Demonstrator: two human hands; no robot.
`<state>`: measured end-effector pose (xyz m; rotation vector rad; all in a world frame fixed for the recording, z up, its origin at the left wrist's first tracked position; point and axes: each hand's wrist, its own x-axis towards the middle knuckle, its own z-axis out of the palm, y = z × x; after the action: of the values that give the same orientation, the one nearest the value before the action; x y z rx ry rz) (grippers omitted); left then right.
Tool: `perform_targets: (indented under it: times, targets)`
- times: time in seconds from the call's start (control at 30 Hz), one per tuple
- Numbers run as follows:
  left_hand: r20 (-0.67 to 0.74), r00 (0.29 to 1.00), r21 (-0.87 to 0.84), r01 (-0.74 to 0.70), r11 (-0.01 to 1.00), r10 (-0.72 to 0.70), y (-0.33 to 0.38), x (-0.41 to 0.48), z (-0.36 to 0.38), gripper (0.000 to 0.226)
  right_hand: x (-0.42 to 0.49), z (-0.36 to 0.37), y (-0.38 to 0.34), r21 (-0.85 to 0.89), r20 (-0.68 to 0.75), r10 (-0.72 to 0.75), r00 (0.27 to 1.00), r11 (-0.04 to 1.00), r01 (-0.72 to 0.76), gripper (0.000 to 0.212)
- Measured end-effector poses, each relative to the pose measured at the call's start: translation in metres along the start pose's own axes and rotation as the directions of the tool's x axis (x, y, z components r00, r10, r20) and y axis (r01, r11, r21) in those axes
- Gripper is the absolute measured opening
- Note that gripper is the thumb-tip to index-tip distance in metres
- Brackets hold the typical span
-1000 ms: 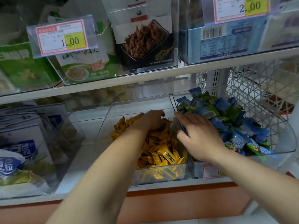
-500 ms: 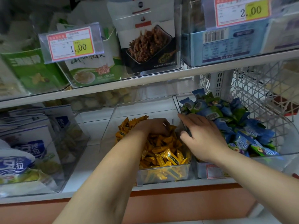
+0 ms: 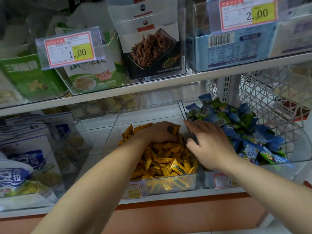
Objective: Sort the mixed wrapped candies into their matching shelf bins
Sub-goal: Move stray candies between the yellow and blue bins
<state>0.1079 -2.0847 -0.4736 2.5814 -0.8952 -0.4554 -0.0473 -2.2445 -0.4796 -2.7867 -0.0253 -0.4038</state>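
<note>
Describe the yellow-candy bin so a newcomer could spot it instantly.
Look at the lower shelf, below the dark snack pack. The bin sits mid-shelf, between white pouches and blue candies. Only it holds yellow wrappers.

We stand in a small shop.
We see red-and-yellow paper price tags clipped on clear plastic bins of packaged snacks along white metal shelves.

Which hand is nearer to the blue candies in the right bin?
Right. The right hand lies at the left edge of the blue candies; the left hand is farther left, on the neighbouring yellow candies.
</note>
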Motion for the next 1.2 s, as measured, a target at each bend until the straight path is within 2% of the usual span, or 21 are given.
perform_targets:
  times: [0.13, 0.3, 0.47, 0.6, 0.7, 0.77, 0.83, 0.9, 1.03, 1.13, 1.2]
  targets:
    - [-0.256, 0.966, -0.062, -0.058, 0.996, 0.040, 0.002, -0.024, -0.014, 0.041, 0.000, -0.001, -0.001, 0.003, 0.004, 0.005, 1.000, 1.000, -0.005, 0.070]
    - [-0.241, 0.966, -0.204, 0.045, 0.978, -0.095, 0.003, -0.059, -0.029, 0.053, -0.001, -0.005, -0.003, -0.004, 0.010, 0.007, 1.000, 1.000, -0.007, 0.074]
    - [-0.218, 0.966, -0.165, 0.104, 0.981, -0.139, 0.000, -0.089, -0.034, 0.035, -0.003, -0.012, -0.007, -0.049, 0.027, 0.003, 1.000, 0.999, -0.002, 0.075]
    - [-0.333, 0.930, -0.285, 0.057, 0.957, -0.155, 0.003, -0.106, -0.032, 0.028, -0.006, -0.019, -0.014, -0.169, -0.021, -0.015, 1.000, 0.986, 0.011, 0.062]
    - [-0.484, 0.850, -0.344, 0.031, 0.938, -0.206, 0.011, -0.116, -0.029, 0.022, -0.011, -0.030, -0.025, -0.267, -0.135, -0.091, 0.987, 0.962, 0.052, 0.056]
    - [-0.557, 0.798, -0.431, -0.040, 0.902, -0.231, 0.019, -0.119, -0.027, 0.020, -0.013, -0.036, -0.035, -0.160, -0.220, -0.135, 0.966, 0.982, 0.101, 0.054]
    - [-0.596, 0.766, -0.491, -0.109, 0.864, -0.242, 0.026, -0.121, -0.024, 0.018, -0.015, -0.039, -0.046, 0.036, -0.229, -0.119, 0.966, 0.991, 0.131, 0.054]
    - [-0.599, 0.760, -0.519, -0.130, 0.845, -0.251, 0.032, -0.122, -0.021, 0.018, -0.017, -0.038, -0.053, 0.171, -0.172, -0.101, 0.980, 0.977, 0.130, 0.059]
    - [-0.601, 0.720, -0.576, -0.089, 0.813, -0.347, 0.038, -0.123, -0.014, 0.019, -0.026, -0.033, -0.060, 0.239, -0.042, -0.084, 0.996, 0.967, 0.091, 0.067]
    - [-0.557, 0.750, -0.681, -0.167, 0.713, -0.357, 0.048, -0.127, -0.008, 0.021, -0.026, -0.034, -0.060, 0.326, -0.057, -0.020, 0.998, 0.945, 0.038, 0.066]
    - [-0.559, 0.764, -0.678, -0.197, 0.708, -0.323, 0.057, -0.131, -0.004, 0.029, -0.023, -0.038, -0.062, 0.470, -0.028, 0.061, 0.998, 0.882, -0.040, 0.062]
